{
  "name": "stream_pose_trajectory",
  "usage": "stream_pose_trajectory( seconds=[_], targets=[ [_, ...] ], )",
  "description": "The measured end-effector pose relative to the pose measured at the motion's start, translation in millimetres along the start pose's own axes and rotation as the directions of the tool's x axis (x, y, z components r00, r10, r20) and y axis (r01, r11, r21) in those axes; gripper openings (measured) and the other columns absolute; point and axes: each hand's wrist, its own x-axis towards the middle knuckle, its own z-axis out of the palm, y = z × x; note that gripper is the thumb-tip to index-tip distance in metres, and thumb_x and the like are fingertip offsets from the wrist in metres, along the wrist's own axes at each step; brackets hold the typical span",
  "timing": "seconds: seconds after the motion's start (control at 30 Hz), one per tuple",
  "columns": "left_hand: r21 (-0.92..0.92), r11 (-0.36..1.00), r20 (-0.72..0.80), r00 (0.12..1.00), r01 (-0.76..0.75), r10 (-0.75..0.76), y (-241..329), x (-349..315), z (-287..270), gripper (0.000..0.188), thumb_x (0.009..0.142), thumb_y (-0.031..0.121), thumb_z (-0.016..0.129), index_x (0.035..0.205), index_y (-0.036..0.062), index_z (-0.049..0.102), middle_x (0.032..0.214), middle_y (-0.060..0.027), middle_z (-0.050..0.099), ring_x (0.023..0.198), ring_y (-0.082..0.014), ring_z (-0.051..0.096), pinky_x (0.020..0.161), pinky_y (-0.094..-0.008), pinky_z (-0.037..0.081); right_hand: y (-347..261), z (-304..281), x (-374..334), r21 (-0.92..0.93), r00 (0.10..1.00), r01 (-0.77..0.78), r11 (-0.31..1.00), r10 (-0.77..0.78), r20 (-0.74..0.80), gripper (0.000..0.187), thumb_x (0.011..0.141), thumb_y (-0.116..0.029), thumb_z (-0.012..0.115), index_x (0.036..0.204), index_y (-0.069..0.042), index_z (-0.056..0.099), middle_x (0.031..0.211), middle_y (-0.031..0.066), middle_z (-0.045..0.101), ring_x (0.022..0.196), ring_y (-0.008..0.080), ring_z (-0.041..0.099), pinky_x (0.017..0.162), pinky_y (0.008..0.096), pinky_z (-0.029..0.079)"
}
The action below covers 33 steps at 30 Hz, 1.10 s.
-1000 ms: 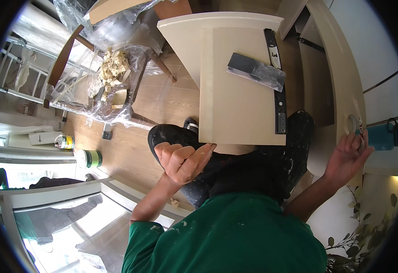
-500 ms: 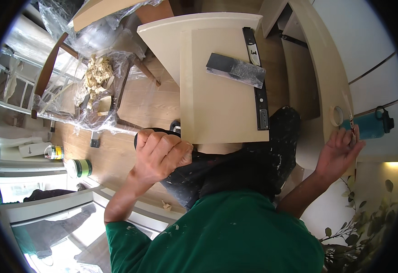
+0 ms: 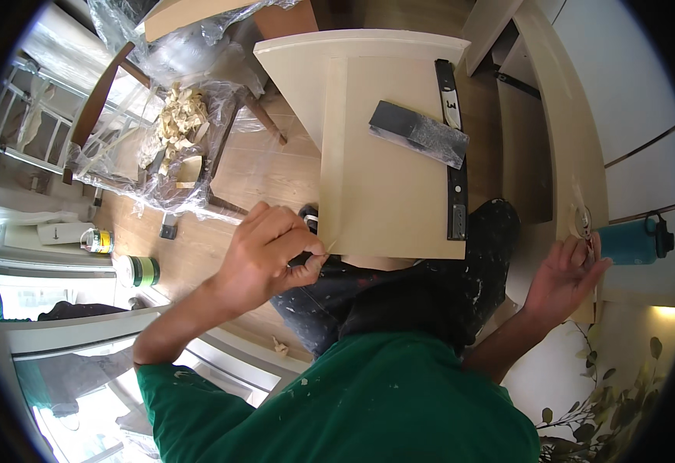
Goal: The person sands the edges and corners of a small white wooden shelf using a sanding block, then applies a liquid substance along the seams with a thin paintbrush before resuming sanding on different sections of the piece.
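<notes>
A beige drawer front (image 3: 399, 208) lies across my lap, a pale tape strip (image 3: 336, 154) running down its left side. At its lower left corner my left hand (image 3: 264, 251) is closed in a pinch on the strip's end. On the drawer front rest a grey sanding block (image 3: 418, 133) and, partly under it, a black drawer runner (image 3: 458, 208). Away to the right, my right hand (image 3: 565, 270) has its fingers closed around a slim tool (image 3: 589, 241), whose kind is too small to tell. It is beside a blue bottle (image 3: 631, 243).
A plastic-wrapped chair (image 3: 94, 116) at the left bears crumpled tape scraps (image 3: 179, 119). Paint cans (image 3: 137, 270) stand on the wooden floor (image 3: 268, 181). A beige cabinet panel (image 3: 569, 116) rises at the right, with a leafy plant (image 3: 584, 417) at the lower right.
My left hand has turned, bringing the thumb-and-finger pinch into view at the corner, and its elbow has swung outward. The right hand has dropped slightly. The whole view has shifted a little.
</notes>
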Motion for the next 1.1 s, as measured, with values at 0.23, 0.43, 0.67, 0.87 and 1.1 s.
stream_pose_trajectory(
  seconds=[0.23,0.43,0.67,0.87,1.1],
  targets=[
    [-0.025,0.99,-0.222,0.965,0.139,-0.141,25,-23,18,0.041,0.063,0.013,0.094,0.1,0.0065,0.078,0.087,-0.0031,0.059,0.075,-0.021,0.055,0.068,-0.0355,0.039,20,7,-5,0.124,0.989,-0.062,0.99,0.044,0.144,0.043,0.112,-0.043,0.046,0.114,-0.002,0.057,0.075,0.0001,0.041,0.065,0.0109,0.036,0.06,0.0285,0.03],
    [0.038,0.986,-0.204,0.967,0.163,-0.152,17,-17,16,0.033,0.066,0.013,0.094,0.096,0.0097,0.08,0.083,-0.0007,0.06,0.074,-0.0206,0.055,0.068,-0.0362,0.037,35,20,-9,0.229,0.941,-0.173,0.958,0.092,0.325,0.046,0.11,-0.047,0.049,0.114,-0.005,0.064,0.079,0.0016,0.046,0.081,0.016,0.049,0.068,0.0282,0.039],
    [0.003,0.98,-0.131,0.972,0.197,-0.195,24,-13,17,0.025,0.071,0.01,0.09,0.093,0.0104,0.079,0.083,-0.0011,0.061,0.076,-0.0207,0.056,0.071,-0.0371,0.037,52,38,-18,0.203,0.895,-0.206,0.957,0.1,0.435,0.05,0.11,-0.046,0.049,0.126,-0.002,0.065,0.108,0.01,0.065,0.102,0.0218,0.059,0.095,0.0409,0.047],
    [-0.024,0.98,-0.065,0.978,0.199,-0.201,23,-3,7,0.025,0.068,0.003,0.09,0.089,0.0094,0.077,0.082,-0.0023,0.06,0.077,-0.0213,0.055,0.071,-0.0365,0.037,78,73,-39,0.004,0.918,0.035,0.999,-0.034,0.395,0.055,0.109,-0.038,0.052,0.12,0.015,0.061,0.107,0.0285,0.07,0.069,0.0275,0.069,0.061,0.0391,0.06],
    [-0.014,0.972,-0.041,0.971,0.234,-0.234,18,11,-15,0.023,0.071,-0.001,0.086,0.088,0.009,0.077,0.083,-0.0047,0.06,0.079,-0.0226,0.056,0.074,-0.0363,0.04,74,85,-56,-0.151,0.923,0.073,0.986,-0.009,0.385,0.052,0.11,-0.031,0.046,0.119,0.02,0.058,0.11,0.0332,0.07,0.063,0.0307,0.073,0.051,0.0367,0.063]
  ],
)
